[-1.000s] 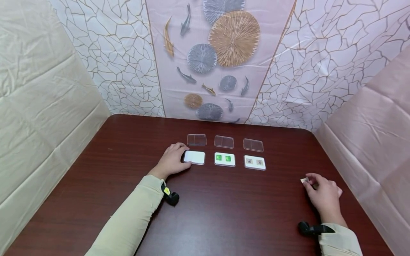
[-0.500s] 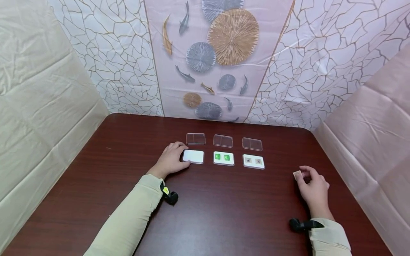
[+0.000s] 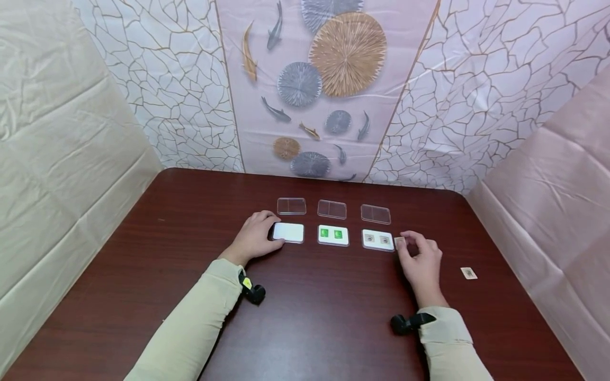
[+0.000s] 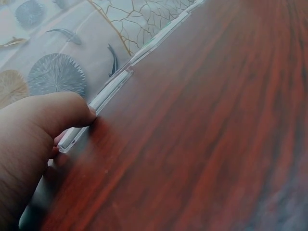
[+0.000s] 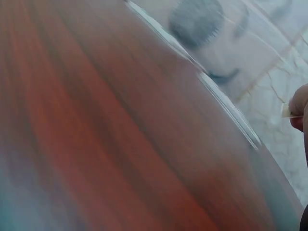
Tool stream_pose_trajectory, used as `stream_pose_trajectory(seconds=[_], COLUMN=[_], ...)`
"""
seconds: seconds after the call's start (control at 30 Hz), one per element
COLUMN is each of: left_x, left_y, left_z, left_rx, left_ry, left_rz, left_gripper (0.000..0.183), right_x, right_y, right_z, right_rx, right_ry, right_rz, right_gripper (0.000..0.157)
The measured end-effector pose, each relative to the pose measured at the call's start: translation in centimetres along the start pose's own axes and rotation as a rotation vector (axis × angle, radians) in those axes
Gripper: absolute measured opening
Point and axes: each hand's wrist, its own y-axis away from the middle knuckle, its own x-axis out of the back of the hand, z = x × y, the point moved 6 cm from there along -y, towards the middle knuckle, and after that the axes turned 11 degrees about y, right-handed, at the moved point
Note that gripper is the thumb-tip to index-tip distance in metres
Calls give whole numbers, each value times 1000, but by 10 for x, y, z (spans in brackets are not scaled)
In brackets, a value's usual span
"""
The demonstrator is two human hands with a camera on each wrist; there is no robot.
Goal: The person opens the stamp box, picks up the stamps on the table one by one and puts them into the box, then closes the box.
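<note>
My left hand (image 3: 254,239) grips the left end of a flat clear plastic case (image 3: 289,233) with a plain white face, thumb on the near edge and fingers at the far one. In the left wrist view the thumb (image 4: 72,108) presses the case's edge (image 4: 109,91) low on the table. My right hand (image 3: 423,264) pinches a small pale stamp-like square (image 3: 399,242) between thumb and fingers, right beside a case bearing two greyish pictures (image 3: 377,240). The right wrist view catches the square's corner (image 5: 285,110) at the fingertips. Between these cases lies one with two green pictures (image 3: 333,235).
Three transparent lids, a left one (image 3: 292,206), a middle one (image 3: 332,209) and a right one (image 3: 375,214), lie in a row behind the cases. Another small stamp-like square (image 3: 469,273) lies on the dark wood table (image 3: 333,307) at right. Fabric walls (image 3: 190,95) surround the table.
My right hand has moved left and away from me with the small square, up to the right-hand case. The square lying at right has come into view. My left hand stays put.
</note>
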Motion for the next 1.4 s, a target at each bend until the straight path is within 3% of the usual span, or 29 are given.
stream_pose_trajectory(seconds=[0.43, 0.77, 1.4], left_x=[5, 2, 6], left_y=[3, 2, 1], left_z=[-4, -4, -4], left_rx=[-27, -20, -11], left_ry=[39, 17, 3], left_rz=[-21, -47, -24], left_gripper=[61, 62, 57], right_x=[-59, -97, -160], right_y=[2, 8, 19], right_z=[-66, -114, -186], right_rx=[18, 20, 105], right_ry=[-123, -147, -46], right_rz=[19, -8, -201], right_gripper=[12, 9, 10])
